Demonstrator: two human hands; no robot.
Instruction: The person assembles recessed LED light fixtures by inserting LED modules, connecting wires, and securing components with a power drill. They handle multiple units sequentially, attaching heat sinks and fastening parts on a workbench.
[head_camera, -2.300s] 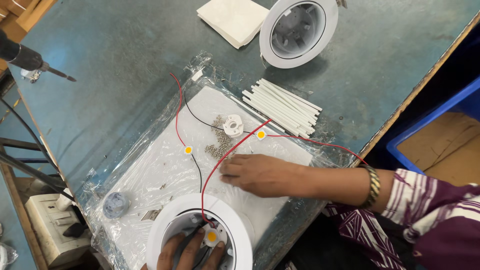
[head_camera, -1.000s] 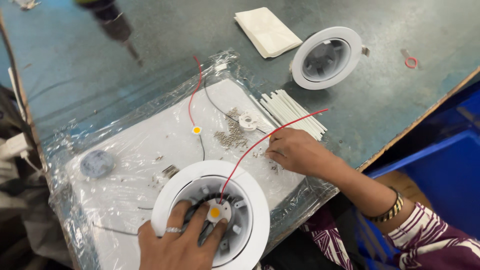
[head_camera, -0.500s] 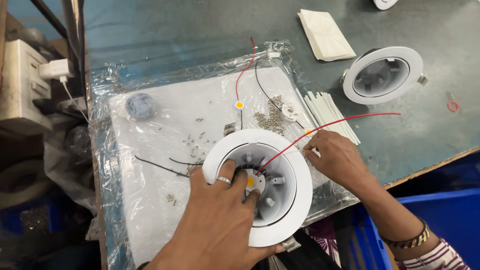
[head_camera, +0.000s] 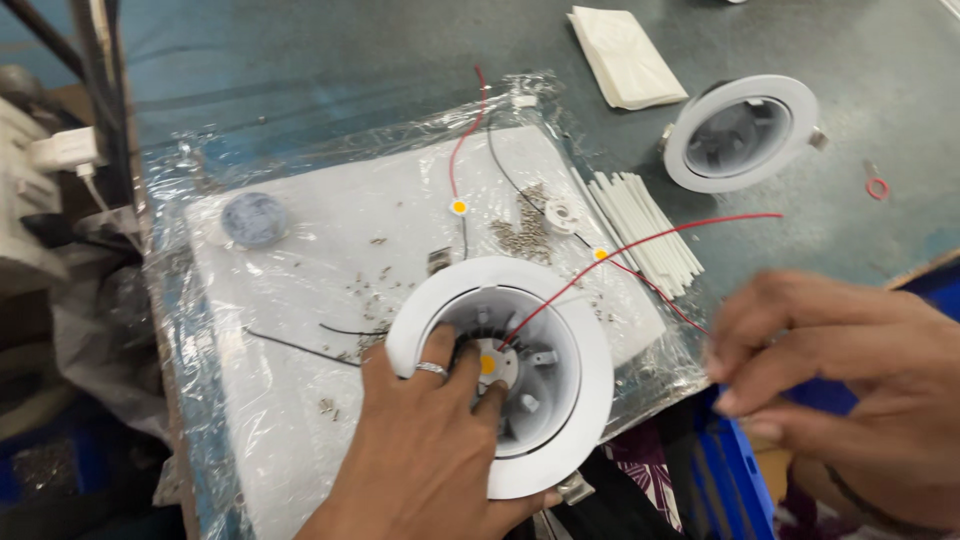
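A white round downlight housing lies on a plastic-wrapped white foam board. My left hand grips its near rim, with the fingers reaching inside onto a small yellow LED chip. From that chip a red wire runs up and to the right. My right hand is blurred, lifted off the board at the right edge with its fingers drawn close together. I cannot tell whether it holds anything.
A second white housing and a folded white cloth lie on the dark table behind. White sticks, a pile of small screws, another wired LED chip and a round grey lid are on the board. A blue crate stands below right.
My right hand has left the board by the white sticks and pulled back to the right, closer to the camera. My left hand stays on the housing.
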